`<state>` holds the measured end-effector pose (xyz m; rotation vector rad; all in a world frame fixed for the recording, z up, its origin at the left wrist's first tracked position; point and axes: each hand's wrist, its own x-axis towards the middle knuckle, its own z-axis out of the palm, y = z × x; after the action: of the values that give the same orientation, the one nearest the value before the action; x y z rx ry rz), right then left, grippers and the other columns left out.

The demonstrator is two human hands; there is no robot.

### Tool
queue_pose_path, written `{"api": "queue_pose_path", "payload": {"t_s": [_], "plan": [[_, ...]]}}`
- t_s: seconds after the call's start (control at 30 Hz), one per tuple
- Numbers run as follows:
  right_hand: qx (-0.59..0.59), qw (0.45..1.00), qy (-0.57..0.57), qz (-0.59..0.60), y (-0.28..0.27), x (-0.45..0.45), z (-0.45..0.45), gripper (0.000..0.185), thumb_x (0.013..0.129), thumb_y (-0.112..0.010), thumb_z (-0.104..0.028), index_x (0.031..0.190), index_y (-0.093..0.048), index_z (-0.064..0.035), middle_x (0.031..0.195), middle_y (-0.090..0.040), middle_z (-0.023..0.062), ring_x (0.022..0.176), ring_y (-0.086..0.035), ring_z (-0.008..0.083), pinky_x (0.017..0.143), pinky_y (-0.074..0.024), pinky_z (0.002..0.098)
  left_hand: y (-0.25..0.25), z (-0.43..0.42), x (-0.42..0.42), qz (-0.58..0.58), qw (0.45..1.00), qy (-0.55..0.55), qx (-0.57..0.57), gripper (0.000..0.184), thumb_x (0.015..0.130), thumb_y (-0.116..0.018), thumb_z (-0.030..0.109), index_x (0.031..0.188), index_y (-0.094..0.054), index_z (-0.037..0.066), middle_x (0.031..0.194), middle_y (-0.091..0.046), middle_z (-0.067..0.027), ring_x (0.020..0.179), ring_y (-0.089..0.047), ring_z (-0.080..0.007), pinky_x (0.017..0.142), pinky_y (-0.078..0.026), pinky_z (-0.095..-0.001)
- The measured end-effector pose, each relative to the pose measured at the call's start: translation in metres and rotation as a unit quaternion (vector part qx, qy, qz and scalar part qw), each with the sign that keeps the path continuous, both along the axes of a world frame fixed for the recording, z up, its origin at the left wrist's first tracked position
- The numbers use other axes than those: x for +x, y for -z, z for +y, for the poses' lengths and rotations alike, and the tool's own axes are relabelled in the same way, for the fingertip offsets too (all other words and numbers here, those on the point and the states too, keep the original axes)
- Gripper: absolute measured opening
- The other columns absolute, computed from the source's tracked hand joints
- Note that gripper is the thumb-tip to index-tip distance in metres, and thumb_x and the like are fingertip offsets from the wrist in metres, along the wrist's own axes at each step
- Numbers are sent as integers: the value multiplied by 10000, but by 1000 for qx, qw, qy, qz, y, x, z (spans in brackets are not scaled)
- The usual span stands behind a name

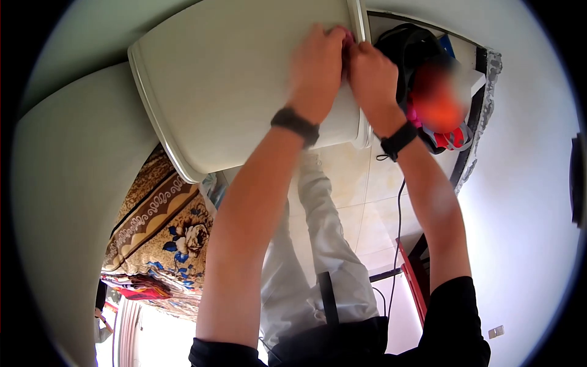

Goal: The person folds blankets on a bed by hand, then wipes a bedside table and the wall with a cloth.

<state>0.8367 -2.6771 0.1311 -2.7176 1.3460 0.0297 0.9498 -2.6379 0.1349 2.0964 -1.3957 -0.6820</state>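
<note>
Close together at the edge of a cream piece of furniture (226,85) are both my hands. My left hand (318,73), somewhat blurred, has its fingers closed around a small dark-pink, cloth-like thing (349,38). My right hand (373,76) is closed against the same thing from the other side, its knuckles near the raised rim. Most of the pink thing is hidden by my fingers, so its kind and shape do not show. A dark band circles each wrist.
Right of the furniture are a black bag (406,46) and a blurred orange-red item (440,104). A dark cable (399,214) runs along the tiled floor (348,177). Flower-patterned fabric (168,226) lies at left. White walls stand at the right, one with a rough broken edge.
</note>
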Motion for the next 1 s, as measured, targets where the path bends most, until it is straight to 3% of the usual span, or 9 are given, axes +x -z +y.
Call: {"api": "queue_pose_path", "payload": {"t_s": [0.1, 0.2, 0.4, 0.47, 0.57, 0.67, 0.73, 0.87, 1.0], "plan": [[21, 999, 10, 42, 0, 13, -16, 102, 828, -574, -103, 896, -647, -84, 839, -647, 90, 698, -670, 313, 585, -544, 385, 4, -12, 8, -49, 999, 10, 15, 270, 821, -602, 122, 1052, -652, 251, 976, -591, -80, 819, -632, -330, 699, -534, -419], [17, 1000, 12, -4, 0, 14, -6, 105, 839, -562, -100, 895, -642, -64, 825, -646, 108, 686, -668, 315, 590, -545, 386, 8, -6, 6, -12, 1000, -16, 12, 110, 844, -584, 120, 941, -633, 127, 976, -567, -151, 874, -611, -347, 701, -511, -433], [43, 998, -34, -4, -8, 15, 59, 117, 814, -558, -43, 878, -627, 26, 852, -637, 155, 701, -659, 314, 583, -541, 395, 0, 65, 9, -17, 996, -20, 90, 177, 847, -576, 129, 1018, -620, 137, 1005, -567, -138, 858, -618, -364, 708, -513, -430], [113, 992, -54, 24, -15, 22, 92, 155, 775, -570, -19, 903, -626, 49, 889, -632, 173, 738, -654, 302, 577, -543, 389, -13, 104, 18, 36, 993, -28, 110, 221, 841, -575, 114, 1056, -609, 151, 1045, -557, -139, 849, -616, -362, 693, -513, -436], [191, 981, -5, -40, -4, 39, 150, 230, 752, -590, -32, 959, -630, 59, 935, -626, 180, 760, -652, 286, 578, -550, 377, -19, 162, 35, 18, 989, -46, 142, 361, 769, -637, 55, 1105, -622, 187, 1022, -560, -77, 823, -632, -330, 697, -538, -415], [156, 981, -73, -84, -10, 60, 188, 291, 753, -596, -39, 1023, -617, 68, 980, -616, 179, 766, -653, 278, 581, -555, 371, -41, 199, 63, -8, 983, -56, 173, 393, 759, -626, 15, 1119, -622, 172, 1021, -571, -72, 819, -634, -332, 700, -540, -413], [152, 980, -44, -121, -7, 88, 213, 262, 744, -601, -59, 984, -630, 43, 1041, -613, 169, 759, -661, 275, 592, -553, 375, -47, 215, 85, -38, 977, -53, 203, 384, 765, -614, 7, 1117, -629, 162, 1010, -583, -72, 822, -638, -327, 705, -540, -409], [242, 956, -20, -162, -1, 156, 228, 307, 743, -603, -65, 1033, -632, 31, 1029, -615, 138, 826, -660, 248, 617, -556, 354, -38, 237, 144, -95, 979, -87, 160, 315, 786, -602, 19, 1079, -646, 129, 1003, -609, -93, 850, -646, -303, 728, -540, -393], [213, 951, 38, -220, 3, 196, 203, 323, 770, -585, -68, 1081, -615, 12, 1003, -617, 116, 809, -663, 233, 631, -560, 344, -17, 207, 194, -107, 989, -76, 73, 287, 818, -573, 41, 1082, -637, 133, 989, -609, -113, 893, -625, -331, 753, -521, -408]]}}
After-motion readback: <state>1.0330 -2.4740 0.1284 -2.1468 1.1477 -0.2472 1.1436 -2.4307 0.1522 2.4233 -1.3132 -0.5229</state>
